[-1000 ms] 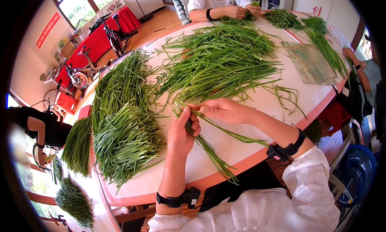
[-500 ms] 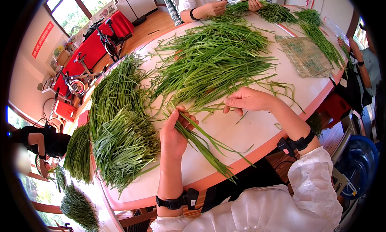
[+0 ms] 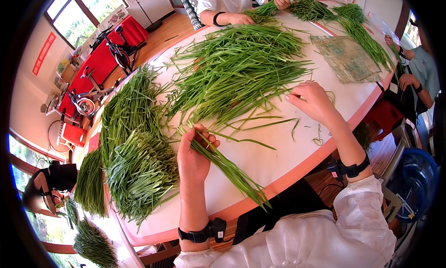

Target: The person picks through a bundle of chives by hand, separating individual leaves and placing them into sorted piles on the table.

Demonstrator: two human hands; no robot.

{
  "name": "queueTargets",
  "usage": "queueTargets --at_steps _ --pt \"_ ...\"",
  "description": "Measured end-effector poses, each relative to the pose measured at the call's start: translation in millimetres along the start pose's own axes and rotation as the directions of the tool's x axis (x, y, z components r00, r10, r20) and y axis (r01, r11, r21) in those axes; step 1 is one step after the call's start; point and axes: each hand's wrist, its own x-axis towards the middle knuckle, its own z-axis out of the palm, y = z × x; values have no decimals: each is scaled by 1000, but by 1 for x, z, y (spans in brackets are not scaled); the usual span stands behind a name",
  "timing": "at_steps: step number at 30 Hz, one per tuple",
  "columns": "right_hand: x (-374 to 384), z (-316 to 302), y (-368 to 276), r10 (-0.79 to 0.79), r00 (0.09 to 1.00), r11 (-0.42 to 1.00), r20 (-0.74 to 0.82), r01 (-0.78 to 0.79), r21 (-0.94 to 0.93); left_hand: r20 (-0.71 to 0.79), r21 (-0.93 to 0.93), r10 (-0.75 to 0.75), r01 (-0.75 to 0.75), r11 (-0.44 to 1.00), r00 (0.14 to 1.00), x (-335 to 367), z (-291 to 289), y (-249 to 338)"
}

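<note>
My left hand (image 3: 192, 157) is closed round a small bunch of garlic chives (image 3: 234, 174). Its stems stick out past the thumb, and the leaves trail down to the right over the table's near edge. One loose blade bends away from the bunch. Farther right, my right hand (image 3: 314, 102) hovers by the right edge of a big loose pile of chives (image 3: 241, 68), fingers curled and pressed together. Whatever the fingertips hold, if anything, is too small to make out. Left of my left hand lies a neat, thick stack of chives (image 3: 141, 168).
More chives (image 3: 130, 103) lie along the table's left side. A woven green mat (image 3: 346, 59) rests at the right. Across the table (image 3: 260, 152) a person in white handles chives; other people are at far left and right. A blue tub (image 3: 412, 184) stands at lower right.
My right hand has moved up and right, away from the bunch, toward the pile's edge. The left hand keeps its bunch, whose leaves now lie closer together. Loose blades now lie between my hands.
</note>
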Motion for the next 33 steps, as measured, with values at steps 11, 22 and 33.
queueTargets --at_steps 11,22,33 --pt "21 49 -106 -251 782 713 571 -250 656 -54 57 16 -13 998 998 -1 6 -1" --pt "3 43 -85 -195 690 766 697 -337 548 54 -111 -35 41 993 998 3 -14 -5" --pt "55 52 -130 -274 918 665 287 -35 746 137 77 -165 156 985 977 -2 1 -12"
